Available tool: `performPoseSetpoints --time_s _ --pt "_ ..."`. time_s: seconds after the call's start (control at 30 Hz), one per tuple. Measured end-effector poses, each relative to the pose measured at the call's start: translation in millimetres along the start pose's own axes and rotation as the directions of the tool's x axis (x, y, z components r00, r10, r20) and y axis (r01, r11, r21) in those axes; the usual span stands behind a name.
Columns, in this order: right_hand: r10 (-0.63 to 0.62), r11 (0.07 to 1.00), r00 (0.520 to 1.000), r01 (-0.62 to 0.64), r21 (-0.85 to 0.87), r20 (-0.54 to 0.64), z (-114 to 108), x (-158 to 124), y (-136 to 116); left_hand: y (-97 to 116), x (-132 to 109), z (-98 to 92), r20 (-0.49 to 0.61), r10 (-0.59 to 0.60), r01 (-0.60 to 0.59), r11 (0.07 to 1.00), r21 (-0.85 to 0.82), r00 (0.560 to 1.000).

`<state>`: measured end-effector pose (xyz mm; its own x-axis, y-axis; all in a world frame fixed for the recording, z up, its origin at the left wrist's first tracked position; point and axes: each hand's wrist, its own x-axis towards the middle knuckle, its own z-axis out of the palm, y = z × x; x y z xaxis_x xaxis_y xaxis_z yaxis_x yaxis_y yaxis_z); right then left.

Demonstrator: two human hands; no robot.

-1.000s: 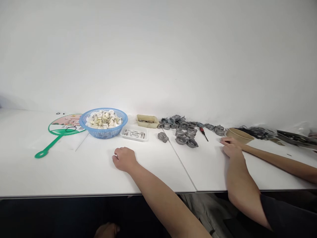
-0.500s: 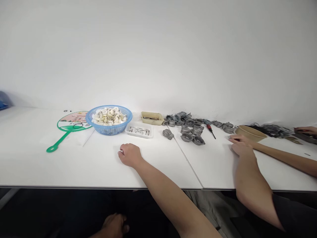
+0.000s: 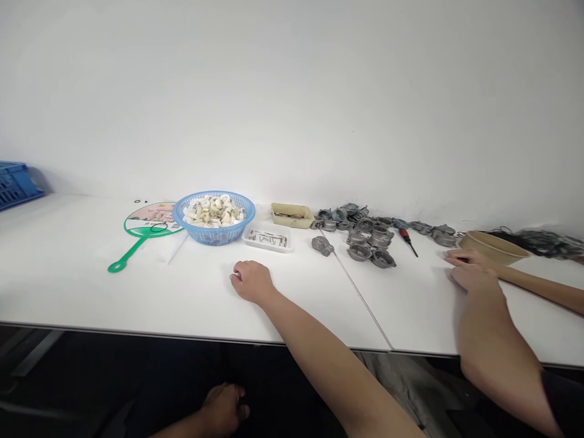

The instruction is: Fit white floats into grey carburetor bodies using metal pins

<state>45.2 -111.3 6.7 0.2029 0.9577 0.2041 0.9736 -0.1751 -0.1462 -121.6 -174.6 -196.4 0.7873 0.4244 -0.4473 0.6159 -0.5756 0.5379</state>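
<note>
My left hand (image 3: 250,281) rests on the white table (image 3: 137,298) in a loose fist, knuckles up, so whatever is inside is hidden. It lies just in front of a small white tray of metal pins (image 3: 268,238). My right hand (image 3: 472,278) lies palm down on the table at the right with its fingers stretched forward. It touches another person's hand (image 3: 460,258), whose bare forearm comes in from the right edge. A brown paper bowl (image 3: 493,246) stands just beyond both hands.
A blue basket of white parts (image 3: 213,217), a green hand fan (image 3: 146,231), a beige tray (image 3: 292,215), several grey metal castings (image 3: 365,234) and a red-handled screwdriver (image 3: 407,237) line the back. A blue crate (image 3: 16,182) sits far left. A hand (image 3: 223,410) shows below the table edge.
The view has swung left, so everything sits further right in the frame and the blue crate has appeared. Both my hands stay where they were on the table.
</note>
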Motion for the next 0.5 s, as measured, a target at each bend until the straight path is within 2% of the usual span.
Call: performPoseSetpoints --time_s 0.33,0.5 --pt "0.001 1.000 1.000 -0.001 0.032 -0.017 0 2 1 2 0 -4.6 -0.033 -0.014 0.014 1.000 0.008 0.999" --pt "0.010 0.998 1.000 -0.010 0.067 -0.008 1 3 2 7 -13 -11.2 -0.095 0.081 -0.077 0.996 0.038 0.992"
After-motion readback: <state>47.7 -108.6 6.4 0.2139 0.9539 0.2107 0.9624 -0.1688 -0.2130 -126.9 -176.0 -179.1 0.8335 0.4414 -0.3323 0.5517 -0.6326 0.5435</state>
